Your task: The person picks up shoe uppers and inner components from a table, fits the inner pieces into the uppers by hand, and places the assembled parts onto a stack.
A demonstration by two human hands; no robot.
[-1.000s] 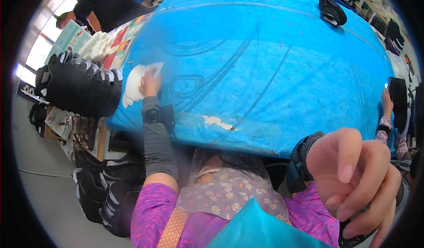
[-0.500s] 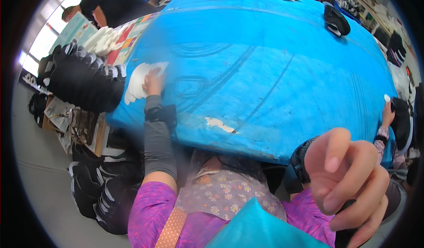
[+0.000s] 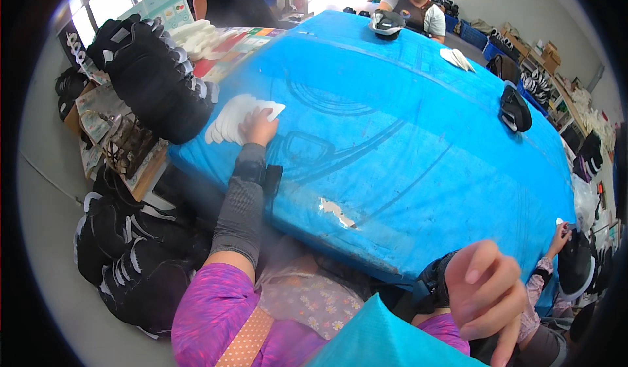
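My left hand (image 3: pixel 260 127) reaches over a fan of overlapping white insoles (image 3: pixel 229 120) at the left of the blue-covered table (image 3: pixel 373 164). Its fingers are bent round the top insole, whose pointed end sticks out to the right; the fingertips are partly hidden. Raised close in front of me at the lower right, my right hand (image 3: pixel 487 295) has loosely curled fingers, somewhat apart, and nothing shows in it. Beside the insoles stands a row of black shoes (image 3: pixel 154 82) packed tightly together.
More black shoes (image 3: pixel 137 262) hang low on the left. Across the table are a shoe (image 3: pixel 387 23), white insoles (image 3: pixel 456 59) and another black shoe (image 3: pixel 515 107). A co-worker's hand (image 3: pixel 559 239) is beside a black shoe (image 3: pixel 577 265) at the right edge. A masked person (image 3: pixel 415 7) is at the far side.
The whole view has turned and tipped up, showing more of the room's far end. My left hand stays on the insoles. My right hand's fingers are curled a little more.
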